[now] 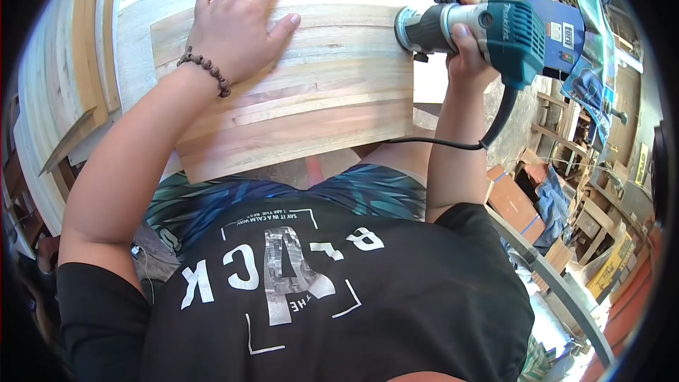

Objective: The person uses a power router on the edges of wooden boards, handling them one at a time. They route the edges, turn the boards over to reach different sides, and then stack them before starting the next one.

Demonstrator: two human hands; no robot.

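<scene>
A wooden panel (311,106) made of joined strips lies flat in front of me, its near edge over my lap. My left hand (237,25) rests palm down on its upper left part, fingers spread, a beaded bracelet (205,71) at the wrist. My right hand (470,56) is wrapped round a teal and black handheld router (516,35), partly hidden behind it. The router's base is at the panel's right edge, facing left. From the router a black cord (502,117) runs down and then left, under the panel's near right corner.
Long boards (64,64) are stacked at the left. A blue machine (566,32) stands at the upper right, beyond the router. Wood scraps (601,219), an orange-brown board (515,201) and a blue cloth (554,205) lie at the right. A grey metal bar (566,297) curves at lower right.
</scene>
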